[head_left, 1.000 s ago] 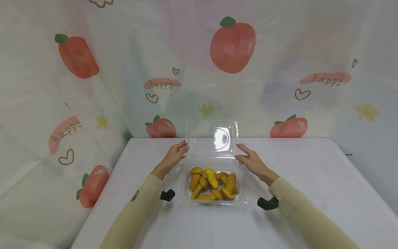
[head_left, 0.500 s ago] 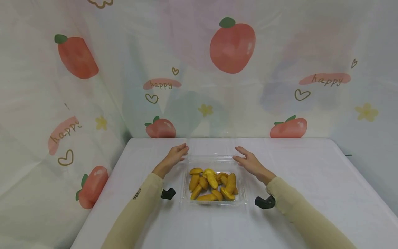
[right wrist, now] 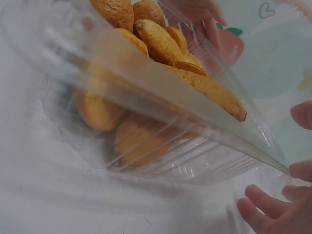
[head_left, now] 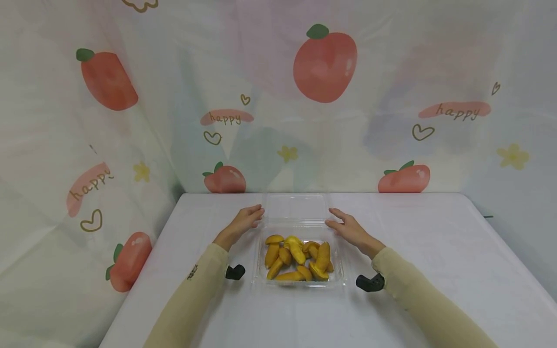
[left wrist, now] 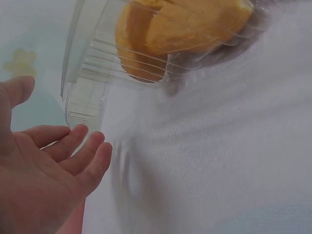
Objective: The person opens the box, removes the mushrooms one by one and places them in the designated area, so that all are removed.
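Observation:
A clear plastic clamshell box (head_left: 301, 283) stands on the white table, holding several yellow-brown, mushroom-shaped pieces (head_left: 297, 251). Its hinged lid (head_left: 297, 207) leans back behind it, faint against the cloth. My left hand (head_left: 241, 224) is at the lid's left side, with loosely extended fingers; in the left wrist view the fingertips (left wrist: 80, 130) reach the clear plastic near the hinge. On the opposite side, my right hand (head_left: 353, 232) has its fingers spread beside the lid and hinge. The right wrist view shows a fingertip (right wrist: 301, 170) right at the box's back corner.
A white-covered table (head_left: 435, 261) extends around the box. Behind and to the left hangs a pale cloth (head_left: 361, 145) printed with red fruit. Dark wrist-worn pieces (head_left: 235, 272) jut inward from both sleeves.
The lid has tipped backward and down from nearly upright. Both hands have lowered slightly along with it, and the right hand has shifted a little inward. The box and its contents stay put.

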A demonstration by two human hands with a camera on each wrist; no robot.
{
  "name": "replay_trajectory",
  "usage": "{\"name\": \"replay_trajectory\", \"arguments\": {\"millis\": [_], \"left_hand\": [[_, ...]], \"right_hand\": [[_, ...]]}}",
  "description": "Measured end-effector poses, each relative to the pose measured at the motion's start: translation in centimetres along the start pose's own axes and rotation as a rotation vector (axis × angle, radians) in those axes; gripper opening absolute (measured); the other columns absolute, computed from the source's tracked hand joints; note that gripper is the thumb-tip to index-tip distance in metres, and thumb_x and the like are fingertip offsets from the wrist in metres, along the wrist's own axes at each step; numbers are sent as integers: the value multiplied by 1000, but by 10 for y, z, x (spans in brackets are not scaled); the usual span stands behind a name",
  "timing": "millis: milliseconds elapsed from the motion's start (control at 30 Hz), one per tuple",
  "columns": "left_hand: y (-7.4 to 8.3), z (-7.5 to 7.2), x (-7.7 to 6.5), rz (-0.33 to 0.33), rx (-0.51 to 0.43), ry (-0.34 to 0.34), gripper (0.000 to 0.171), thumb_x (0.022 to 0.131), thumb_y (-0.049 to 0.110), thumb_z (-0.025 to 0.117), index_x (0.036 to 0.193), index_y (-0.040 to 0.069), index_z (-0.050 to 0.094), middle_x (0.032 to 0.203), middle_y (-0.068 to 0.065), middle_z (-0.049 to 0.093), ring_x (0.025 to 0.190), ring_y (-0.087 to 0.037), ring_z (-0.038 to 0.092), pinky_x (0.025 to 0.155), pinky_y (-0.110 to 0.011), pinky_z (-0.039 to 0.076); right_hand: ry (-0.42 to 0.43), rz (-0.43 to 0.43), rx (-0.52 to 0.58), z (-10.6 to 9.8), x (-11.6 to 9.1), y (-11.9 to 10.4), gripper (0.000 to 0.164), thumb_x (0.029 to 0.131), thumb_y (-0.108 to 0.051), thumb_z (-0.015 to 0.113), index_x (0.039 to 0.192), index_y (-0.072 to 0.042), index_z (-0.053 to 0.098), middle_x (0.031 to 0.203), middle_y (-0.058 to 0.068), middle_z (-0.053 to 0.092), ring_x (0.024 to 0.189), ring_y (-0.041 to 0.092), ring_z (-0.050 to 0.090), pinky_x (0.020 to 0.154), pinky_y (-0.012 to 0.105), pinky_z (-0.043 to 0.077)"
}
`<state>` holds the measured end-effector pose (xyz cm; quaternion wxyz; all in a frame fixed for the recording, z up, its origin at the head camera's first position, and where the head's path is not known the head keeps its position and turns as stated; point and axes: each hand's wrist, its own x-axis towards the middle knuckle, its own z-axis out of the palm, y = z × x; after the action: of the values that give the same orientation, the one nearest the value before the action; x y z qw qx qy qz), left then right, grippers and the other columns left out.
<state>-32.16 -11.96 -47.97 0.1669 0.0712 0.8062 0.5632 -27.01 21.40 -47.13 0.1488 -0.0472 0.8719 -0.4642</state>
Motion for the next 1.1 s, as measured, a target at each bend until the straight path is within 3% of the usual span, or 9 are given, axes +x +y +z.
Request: {"name": "replay_trajectory", "arguments": {"millis": [200, 433, 800, 1100], "left_hand": [[-4, -1, -2, 13, -10, -1, 60, 109, 29, 44, 158, -3, 28, 160, -23, 38, 143, -40, 45, 115, -51, 42], [-5, -4, -9, -8, -26, 16, 57, 109, 30, 45, 158, 4, 32, 161, -19, 38, 144, -37, 45, 117, -51, 40], [-7, -10, -21, 23, -51, 42, 56, 109, 31, 46, 158, 7, 34, 162, -18, 37, 145, -38, 44, 117, -54, 39], [-5, -16, -34, 107, -51, 48, 56, 109, 27, 46, 158, 4, 33, 162, -21, 35, 146, -40, 41, 116, -54, 40]], "right_hand": [[-9, 18, 20, 0, -1, 0, 70, 107, -35, 47, 162, -5, 17, 168, 27, 12, 147, 52, 33, 117, 60, 33], [-17, 14, 49, 1, -3, 2, 70, 107, -33, 48, 163, -10, 14, 168, 26, 11, 147, 52, 33, 116, 61, 35], [10, -7, 37, -9, -11, 2, 75, 106, -39, 51, 164, -11, 11, 167, 30, 11, 145, 51, 37, 114, 59, 40], [57, -95, 47, -15, -22, -2, 75, 106, -34, 52, 163, -7, 12, 165, 31, 14, 143, 49, 41, 112, 61, 41]]}}
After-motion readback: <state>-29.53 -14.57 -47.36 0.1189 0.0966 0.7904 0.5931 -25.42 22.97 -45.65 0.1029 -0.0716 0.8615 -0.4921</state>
